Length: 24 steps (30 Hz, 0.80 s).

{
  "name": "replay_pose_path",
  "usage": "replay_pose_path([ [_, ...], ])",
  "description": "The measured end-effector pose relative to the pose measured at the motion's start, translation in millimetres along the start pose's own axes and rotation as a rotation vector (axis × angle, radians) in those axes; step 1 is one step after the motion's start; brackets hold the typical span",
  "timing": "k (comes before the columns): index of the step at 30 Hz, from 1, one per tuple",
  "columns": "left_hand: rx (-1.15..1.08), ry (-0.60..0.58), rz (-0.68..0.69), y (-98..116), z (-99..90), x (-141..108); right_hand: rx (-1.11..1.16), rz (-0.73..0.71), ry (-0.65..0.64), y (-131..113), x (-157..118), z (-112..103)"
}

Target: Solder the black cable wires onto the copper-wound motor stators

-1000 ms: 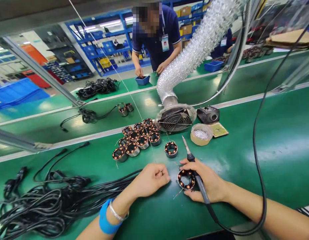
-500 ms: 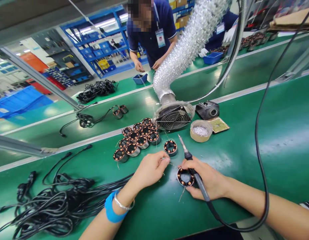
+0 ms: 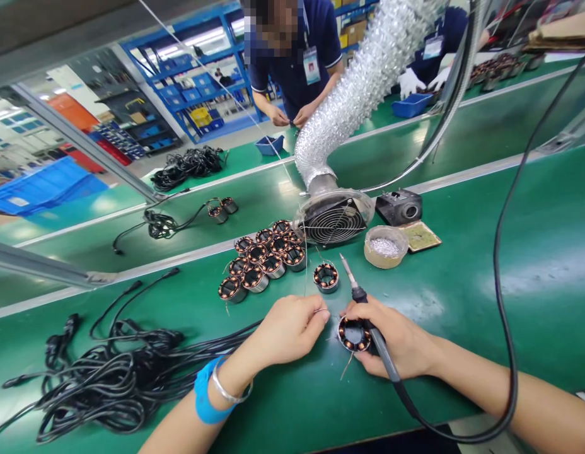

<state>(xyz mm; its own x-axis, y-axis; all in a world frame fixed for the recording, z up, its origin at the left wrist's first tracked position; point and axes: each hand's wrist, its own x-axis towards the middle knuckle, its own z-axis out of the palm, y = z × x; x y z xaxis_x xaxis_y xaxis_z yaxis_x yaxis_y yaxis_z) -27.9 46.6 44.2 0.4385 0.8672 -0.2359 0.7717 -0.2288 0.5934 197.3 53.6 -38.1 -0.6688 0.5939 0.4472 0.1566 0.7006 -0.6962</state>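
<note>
My left hand (image 3: 292, 329) is closed, thumb and forefinger pinching a thin silvery solder wire (image 3: 321, 309) whose end sticks out at the fingertips. My right hand (image 3: 401, 340) is closed around a soldering iron (image 3: 383, 350), its tip pointing up and away. The same hand also grips a ring-shaped motor stator (image 3: 340, 336) with copper windings, tilted toward me, a loose lead hanging below it. A small gap separates my left fingertips from this stator. Just beyond, another stator (image 3: 326, 289) stands on the green bench.
Several stators (image 3: 255, 281) stand grouped beside a round fume extractor fan (image 3: 335, 226) with a silver duct. Right of it are a tub of metal bits (image 3: 386, 257), a sponge tray (image 3: 423, 237) and a dark holder (image 3: 397, 207). Black cables (image 3: 108, 384) lie left. Co-workers stand opposite.
My left hand has shifted slightly down and right; the fine wire between it and the held stator no longer shows. My right hand keeps its grip. The co-worker's hands opposite have come together.
</note>
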Motion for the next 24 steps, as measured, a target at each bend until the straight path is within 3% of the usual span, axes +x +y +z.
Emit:
replay_pose_path([
  [2, -0.091, -0.028, 0.007, 1, 3.2, 4, -0.006, -0.003, -0.001, 0, 0, 0],
  [5, -0.479, -0.126, -0.045, -2, 10.4, 11, -0.01, -0.009, 0.008, 0, 1, 1],
  [7, -0.633, -0.091, -0.083, -6, 15.3, 12, -0.009, -0.005, 0.019, 0, 1, 1],
  [9, -0.649, -0.043, -0.117, -10, 20.1, 5, -0.007, 0.001, 0.024, 1, 1, 1],
  [14, -0.492, -0.087, -0.279, -5, 38.8, -33, -0.026, -0.006, 0.026, 2, -2, 2],
  [16, -0.436, -0.018, -0.27, 3, 49.2, -43, -0.042, 0.0, 0.026, 3, -4, 3],
  [20, -0.674, 0.096, -0.249, 14, 63.8, -38, -0.113, -0.028, 0.032, 12, -13, 4],
  [22, -0.819, 0.048, -0.261, 15, 63.6, -33, -0.154, -0.047, 0.027, 20, -17, 5],
  [24, -0.754, -0.031, -0.198, 13, 57.0, -33, -0.164, -0.043, 0.044, 27, -21, 6],
])
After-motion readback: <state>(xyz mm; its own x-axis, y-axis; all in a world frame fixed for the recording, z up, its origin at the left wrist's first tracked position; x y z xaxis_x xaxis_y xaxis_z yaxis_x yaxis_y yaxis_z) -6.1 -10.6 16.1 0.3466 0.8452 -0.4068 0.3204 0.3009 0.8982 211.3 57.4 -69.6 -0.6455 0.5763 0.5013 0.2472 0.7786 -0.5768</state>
